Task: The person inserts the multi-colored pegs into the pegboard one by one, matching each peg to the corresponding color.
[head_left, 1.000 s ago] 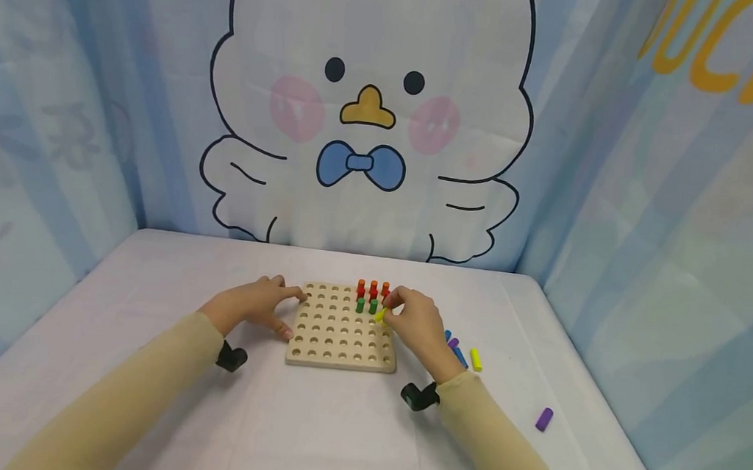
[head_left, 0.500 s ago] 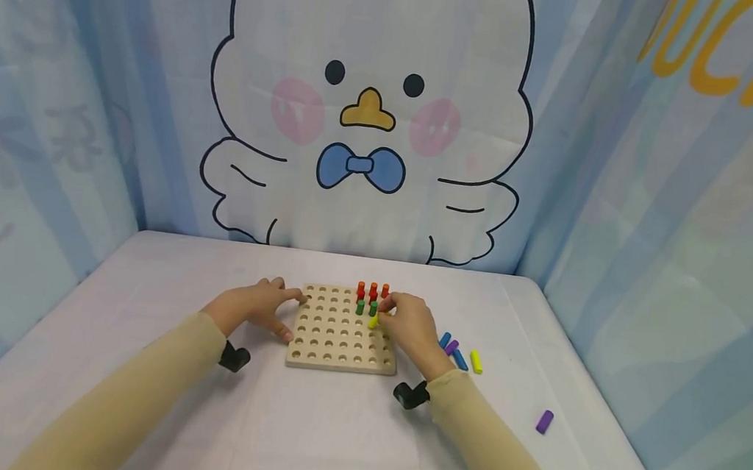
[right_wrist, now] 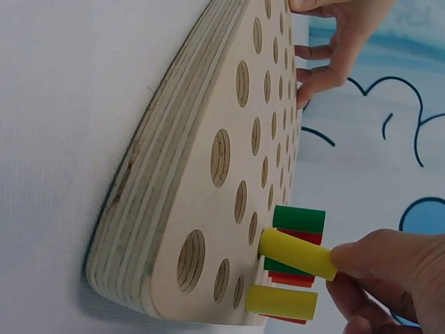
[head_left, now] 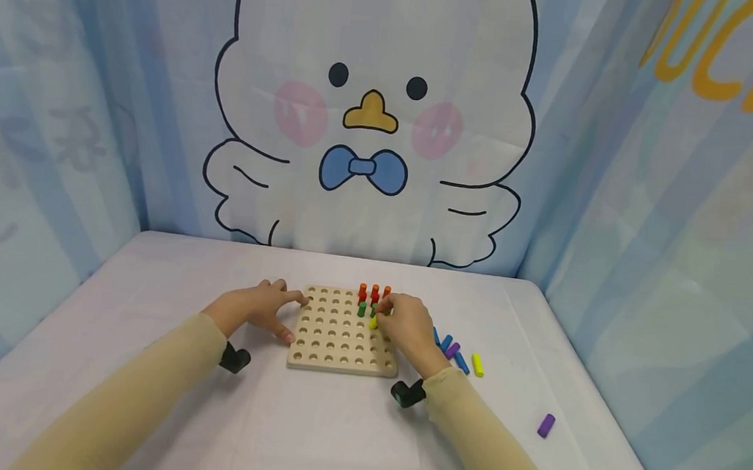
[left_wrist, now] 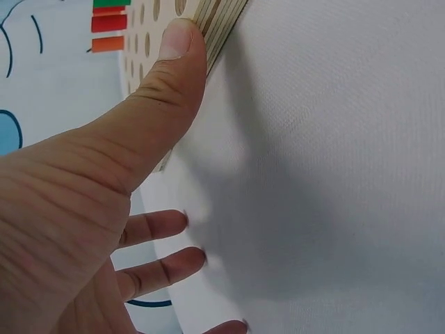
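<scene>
A square wooden pegboard (head_left: pixel 339 370) with rows of round holes lies on the table. My right hand (head_left: pixel 409 330) pinches a yellow peg (right_wrist: pixel 295 252) between thumb and fingertips. That peg leans, its lower end right at a hole in the board. Beside it a second yellow peg (right_wrist: pixel 281 302) stands in the column at the board's right side. Behind stand green pegs (head_left: pixel 362 309), then red and orange pegs (head_left: pixel 375 292) at the back right. My left hand (head_left: pixel 254 310) is spread at the left edge, its thumb (left_wrist: pixel 182 59) resting on the board's rim.
Right of the board lie several loose blue pegs (head_left: pixel 462 363), a purple peg (head_left: pixel 452 350) and a yellow peg (head_left: pixel 478 365). Another purple peg (head_left: pixel 546 425) lies farther off, toward the table's right edge. A printed cloth backdrop (head_left: pixel 365 212) rises behind the table.
My right hand has shifted slightly left with the yellow peg and brought its lower end down to the board. The left hand keeps its place at the board's left edge.
</scene>
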The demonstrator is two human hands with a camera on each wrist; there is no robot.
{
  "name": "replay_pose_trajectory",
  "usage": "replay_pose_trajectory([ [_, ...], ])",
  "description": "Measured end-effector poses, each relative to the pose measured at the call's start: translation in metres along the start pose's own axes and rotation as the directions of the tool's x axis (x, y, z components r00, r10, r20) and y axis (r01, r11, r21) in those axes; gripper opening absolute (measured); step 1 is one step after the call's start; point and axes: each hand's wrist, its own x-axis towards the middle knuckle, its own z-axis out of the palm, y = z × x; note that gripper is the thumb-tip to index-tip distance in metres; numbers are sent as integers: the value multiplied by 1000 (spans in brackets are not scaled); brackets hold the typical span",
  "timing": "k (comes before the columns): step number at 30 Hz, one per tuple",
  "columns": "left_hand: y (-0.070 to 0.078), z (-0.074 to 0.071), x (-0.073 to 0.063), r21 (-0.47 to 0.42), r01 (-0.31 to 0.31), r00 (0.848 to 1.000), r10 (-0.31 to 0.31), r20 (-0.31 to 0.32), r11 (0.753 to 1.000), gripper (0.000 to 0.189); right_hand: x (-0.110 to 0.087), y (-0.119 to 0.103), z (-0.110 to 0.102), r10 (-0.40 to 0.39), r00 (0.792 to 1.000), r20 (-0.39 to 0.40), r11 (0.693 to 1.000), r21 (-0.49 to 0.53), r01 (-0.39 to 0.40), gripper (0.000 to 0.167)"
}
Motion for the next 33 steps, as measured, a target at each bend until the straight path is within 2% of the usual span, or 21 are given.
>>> replay_pose_trajectory([
  [13,-1,2,-2,-10,5,1000,-5,11,1000,88,1,-1,2,-21,1000,0,999,-35,21,5],
  [22,-1,1,-6,-11,10,1000,-10,9,1000,88,-1,-1,0,-64,998,-29,996,-58,62,5],
  [33,2,0,-6,-8,1,1000,-1,-6,1000,86,-6,25,-22,-55,997,-47,989,-142,47,8],
])
